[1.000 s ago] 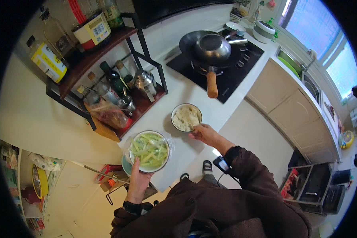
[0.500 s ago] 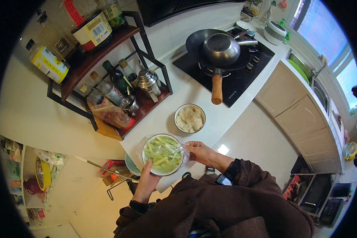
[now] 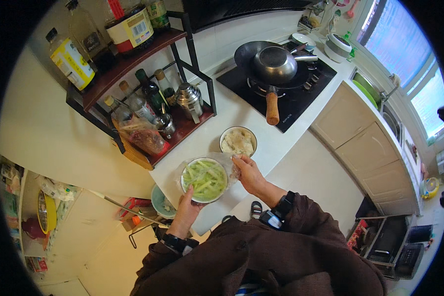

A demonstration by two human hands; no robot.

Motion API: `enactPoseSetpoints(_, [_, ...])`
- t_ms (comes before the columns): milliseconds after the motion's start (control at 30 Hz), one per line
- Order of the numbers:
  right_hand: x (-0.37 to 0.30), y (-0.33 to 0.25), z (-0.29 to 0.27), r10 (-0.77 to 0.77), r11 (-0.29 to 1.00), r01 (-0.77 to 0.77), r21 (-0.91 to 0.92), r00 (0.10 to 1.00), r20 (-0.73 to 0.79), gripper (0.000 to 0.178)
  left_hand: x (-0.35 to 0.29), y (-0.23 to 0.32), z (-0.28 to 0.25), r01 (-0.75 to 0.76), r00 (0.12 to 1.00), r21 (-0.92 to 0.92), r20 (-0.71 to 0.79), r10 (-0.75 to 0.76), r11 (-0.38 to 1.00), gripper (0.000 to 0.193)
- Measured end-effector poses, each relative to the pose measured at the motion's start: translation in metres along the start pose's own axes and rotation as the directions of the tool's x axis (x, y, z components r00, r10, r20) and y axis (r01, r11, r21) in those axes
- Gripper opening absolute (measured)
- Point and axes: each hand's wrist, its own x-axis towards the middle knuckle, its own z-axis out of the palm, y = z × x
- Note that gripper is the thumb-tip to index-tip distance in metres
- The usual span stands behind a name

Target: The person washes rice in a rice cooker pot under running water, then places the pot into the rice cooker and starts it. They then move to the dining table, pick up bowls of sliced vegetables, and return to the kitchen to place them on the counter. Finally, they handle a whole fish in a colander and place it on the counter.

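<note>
Compared with half a second ago, the right hand [image 3: 251, 178] has shifted farther from the body, toward the second bowl [image 3: 221, 144], drawing the clear film [image 3: 228, 162] out past the rim of the green-filled bowl [image 3: 208, 202]. That bowl sits over the near part of the worktop [image 3: 202, 133], in front of the person; whether it rests there or is held just above, I cannot tell. Round, it has no long axis, and its mouth faces up; the pale green strips [image 3: 204, 176] inside lie at mixed angles. Stretched film runs rightward from the far rim to the right hand, whose grip is a narrow pinch on it. The left hand's [image 3: 186, 211] grip holds the near-left rim, thumb on top, other fingers mostly hidden beneath.

Just beyond the right hand, the second bowl holds pale, crumbly food, its near edge partly covered by the fingers. Farther off, a wok [image 3: 241, 55] stands on the black hob [image 3: 293, 104], its wooden handle [image 3: 272, 109] pointing back toward the person. To the left, a two-tier rack [image 3: 133, 65] of bottles [image 3: 153, 93] blocks that side.
</note>
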Motion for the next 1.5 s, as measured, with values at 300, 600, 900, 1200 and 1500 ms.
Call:
enactPoseSetpoints(300, [-0.023,0.001,0.063,-0.263,0.888,0.386,-0.249,0.872,0.414,0.016,0.031,-0.021,-0.029,-0.003,1.000,-0.008,-0.009,0.003,1.000,0.049])
enactPoseSetpoints(600, [-0.055,0.008,0.076,0.092,0.830,0.402,-0.388,0.587,0.804,0.018,0.030,-0.016,-0.023,-0.022,0.994,-0.036,-0.106,0.018,0.999,0.037])
enactPoseSetpoints(900, [-0.056,0.002,0.025,0.305,0.947,-0.153,-0.282,0.701,0.645,0.015,0.038,-0.009,-0.025,-0.043,0.997,0.045,-0.055,0.046,0.998,0.027])
enactPoseSetpoints(1200, [-0.053,0.006,-0.025,0.369,0.921,-0.289,-0.260,0.860,0.351,0.027,-0.006,0.001,-0.021,-0.064,0.998,0.565,0.045,0.046,0.823,0.093])
enactPoseSetpoints(1500, [0.026,0.009,-0.054,0.221,0.922,-0.286,-0.260,0.942,-0.253,0.046,-0.040,0.022,-0.019,0.032,0.979,0.834,0.083,-0.184,0.551,0.068])
